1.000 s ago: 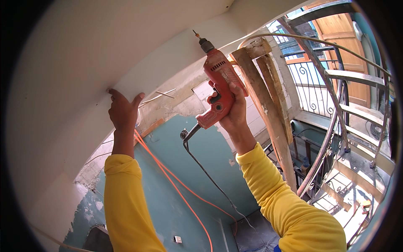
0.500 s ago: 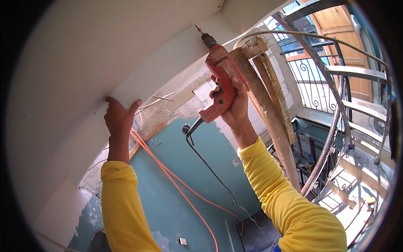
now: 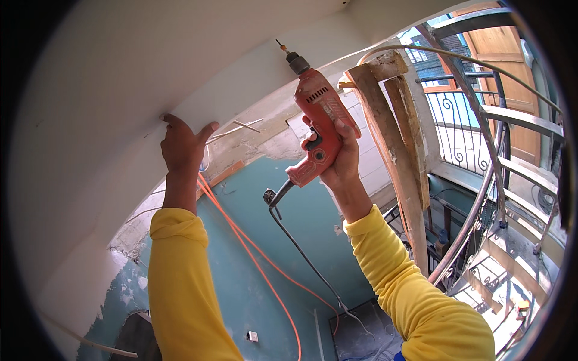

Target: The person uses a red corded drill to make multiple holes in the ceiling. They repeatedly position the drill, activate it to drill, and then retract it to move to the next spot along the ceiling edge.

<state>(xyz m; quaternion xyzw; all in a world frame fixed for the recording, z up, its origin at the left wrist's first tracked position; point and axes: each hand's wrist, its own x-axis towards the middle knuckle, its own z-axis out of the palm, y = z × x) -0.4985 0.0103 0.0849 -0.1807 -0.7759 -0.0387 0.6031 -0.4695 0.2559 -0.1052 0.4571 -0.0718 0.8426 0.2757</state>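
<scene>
My right hand (image 3: pixel 340 156) is closed around the handle of a red power drill (image 3: pixel 322 102), its fingers by the trigger. The drill points upward, and a thin dark bit (image 3: pixel 280 45) sticks out of its chuck (image 3: pixel 296 62). The bit's tip is close to a white panel (image 3: pixel 241 90) overhead; whether it touches cannot be told. My left hand (image 3: pixel 182 144) reaches up to the lower edge of that panel, forefinger stretched onto its face and thumb spread apart. The drill's black cord (image 3: pixel 304 253) hangs from the grip.
Orange cables (image 3: pixel 253 256) hang before a teal wall (image 3: pixel 253 204). Rough wooden posts (image 3: pixel 394 162) stand just right of the drill. Farther right are a curved metal stair (image 3: pixel 521 120) and an iron railing (image 3: pixel 454 129). A small white wall box (image 3: pixel 252 336) sits low.
The view has shifted a little, so the surroundings sit farther right in it. Against the panel, the drill has moved slightly left. My left hand keeps its spot at the panel edge.
</scene>
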